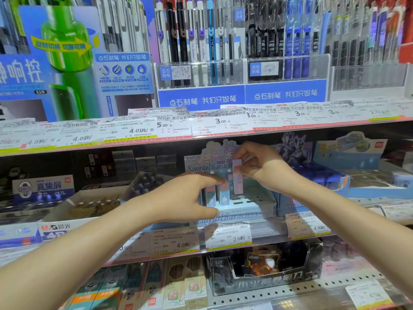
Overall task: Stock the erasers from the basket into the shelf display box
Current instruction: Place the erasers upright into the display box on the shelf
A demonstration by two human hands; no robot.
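We're at the middle shelf (279,239), both hands in the Sanrio display box (252,203). Right hand (260,166) is pinched on one pink-lilac eraser (237,176), thumb and fingers at its top end; it stands upright, lower end over the slotted tray, just right of the erasers already seated. Can't tell if it's bottomed in a slot yet. Left hand (185,198) isn't gripping anything we can see: fingers out flat against the tops of the standing erasers (218,193), thumb low by the box front, likely steadying the row. Basket not in view.

Handling, as we judge it:
- Light, small, rigid enough in its sleeve; no real weight to manage.
- Sleeve looks glossy, so probably slippery. Pinch the flat sides, not the edges.
- Hold near the top so fingers clear the neighbours as it goes down.
- Tall and narrow, so it will tip easily; neighbours can domino if bumped.
- Slots look snug; keep it vertical or it will catch on the tray edge.
- Box is thin card; push straight down, not back.

Several slots on the right look empty, so stocking looks partly done.
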